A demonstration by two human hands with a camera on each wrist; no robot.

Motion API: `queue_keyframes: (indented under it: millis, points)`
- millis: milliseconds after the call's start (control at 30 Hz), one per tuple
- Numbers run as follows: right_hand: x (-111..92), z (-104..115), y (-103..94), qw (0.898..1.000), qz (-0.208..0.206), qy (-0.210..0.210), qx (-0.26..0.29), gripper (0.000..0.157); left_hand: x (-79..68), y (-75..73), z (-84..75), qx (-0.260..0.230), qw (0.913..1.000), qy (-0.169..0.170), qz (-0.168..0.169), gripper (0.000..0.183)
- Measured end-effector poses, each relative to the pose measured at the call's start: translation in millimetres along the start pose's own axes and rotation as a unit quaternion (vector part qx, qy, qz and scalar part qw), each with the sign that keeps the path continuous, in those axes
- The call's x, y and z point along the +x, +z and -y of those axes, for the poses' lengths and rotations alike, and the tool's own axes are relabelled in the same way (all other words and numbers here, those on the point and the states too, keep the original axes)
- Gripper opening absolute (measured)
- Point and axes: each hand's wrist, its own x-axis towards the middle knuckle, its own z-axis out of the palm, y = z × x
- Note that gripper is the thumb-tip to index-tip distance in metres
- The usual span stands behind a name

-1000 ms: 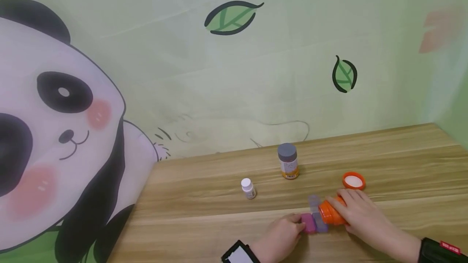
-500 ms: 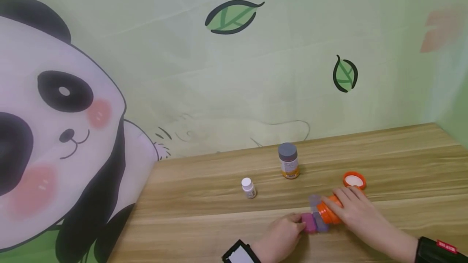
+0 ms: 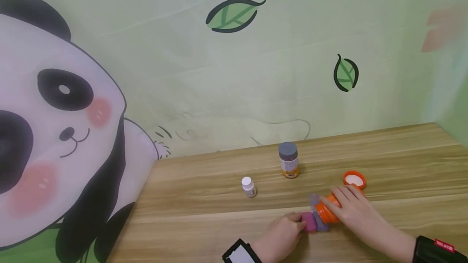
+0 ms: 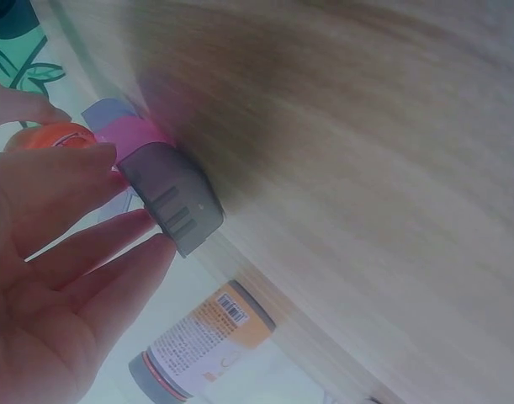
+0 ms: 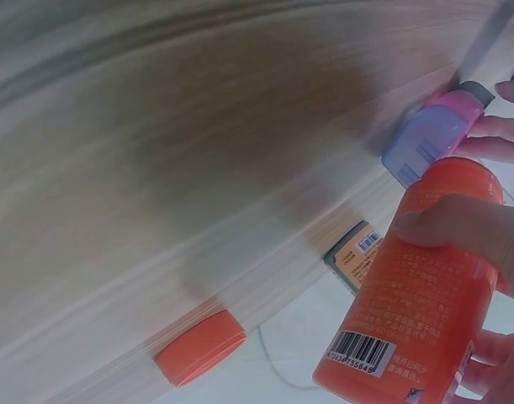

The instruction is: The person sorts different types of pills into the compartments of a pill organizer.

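Observation:
A small pill organizer (image 3: 308, 221) with grey, pink and purple compartments lies on the wooden table (image 3: 190, 230). My left hand (image 3: 279, 234) holds it at the grey end (image 4: 171, 189), fingertips along its side. The purple compartment (image 5: 425, 141) has its see-through lid (image 3: 314, 200) swung back. My right hand (image 3: 352, 210) grips an orange bottle (image 5: 400, 295), uncapped and tipped with its mouth low over the purple compartment. What is inside the bottle and the compartment is hidden.
The orange cap (image 3: 354, 179) lies upside down just behind my right hand. A small white bottle (image 3: 249, 187) and a grey-capped jar (image 3: 289, 160) stand farther back. A panda-printed backdrop (image 3: 175, 72) rises behind the table.
My right hand and the tipped orange bottle have shifted slightly left, closer over the purple compartment. My left hand keeps its hold on the pill organizer.

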Motion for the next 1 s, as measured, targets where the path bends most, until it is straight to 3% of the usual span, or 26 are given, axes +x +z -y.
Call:
queue_keyframes:
  millis: [533, 633, 833, 1000]
  points:
    - [-0.3, 0.0, 2.5, 1.0, -0.011, -0.003, 0.003, 0.036, 0.8, -0.5, 0.2, -0.002, 0.9999, -0.005, 0.013, 0.017]
    - [-3.3, -0.6, 0.9, 0.999, 0.014, 0.02, 0.038, 0.029, 0.8, -1.1, 0.2, -0.005, 0.9999, -0.005, 0.011, 0.017]
    - [-11.8, -2.1, -2.5, 0.984, 0.102, 0.1, 0.107, 0.071, 0.9, -1.3, 0.2, -0.009, 0.9999, -0.004, 0.009, 0.015]
    - [-12.4, -1.0, -4.7, 0.971, 0.108, 0.158, 0.143, 0.069, 0.7, -0.1, 0.5, -0.009, 1.0, 0.0, 0.003, 0.014]
